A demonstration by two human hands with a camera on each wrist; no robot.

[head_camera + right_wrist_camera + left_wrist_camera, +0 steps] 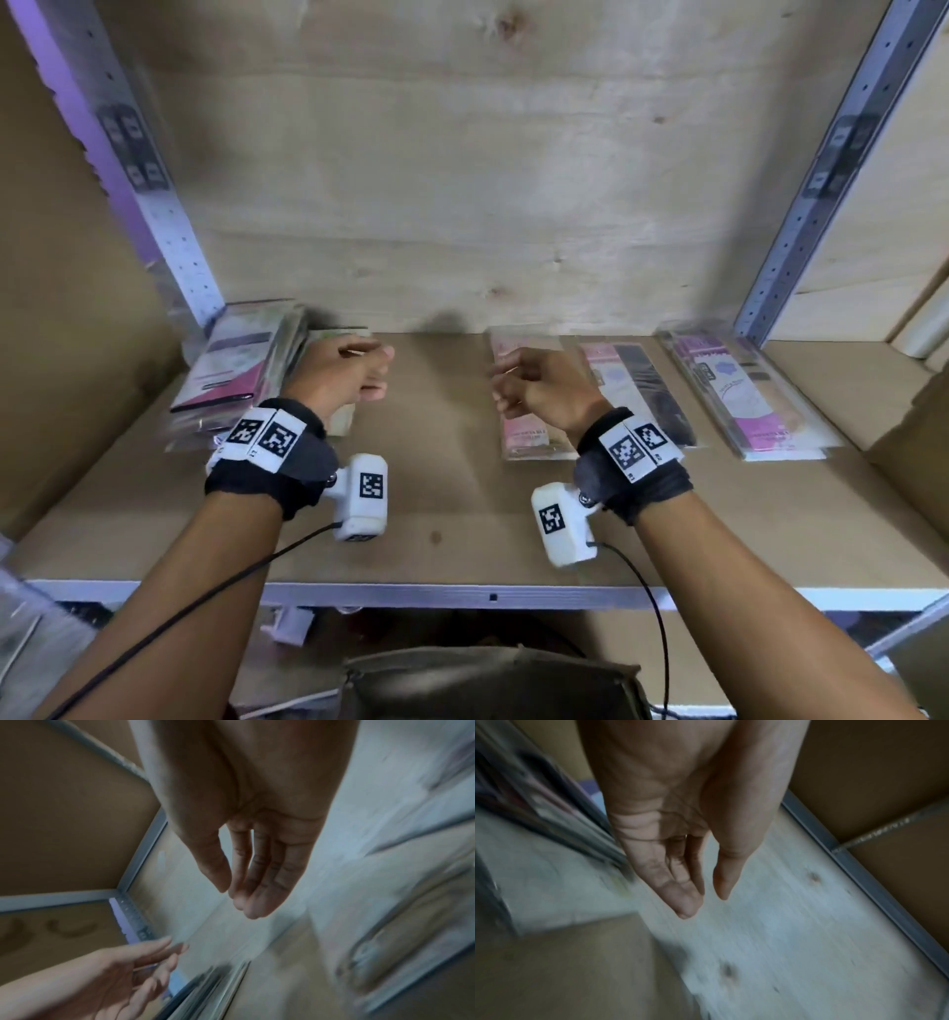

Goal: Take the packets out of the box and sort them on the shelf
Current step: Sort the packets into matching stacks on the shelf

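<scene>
Both wrist views are blurred, so packet print is unreadable. The left hand (341,377) and right hand (539,385) hover over the shelf (462,524), each grip relaxed and holding nothing. Packets lie stacked at the back left corner (231,370) and in three piles toward the back right (637,390), partly hidden behind the hands.

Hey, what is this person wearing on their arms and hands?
Bare forearms, no sleeves. Each wrist has a black band with white squares of black-and-white code markings, plus a white boxy camera bearing another code marking and trailing a thin black cable. The hands themselves are uncovered.
</scene>
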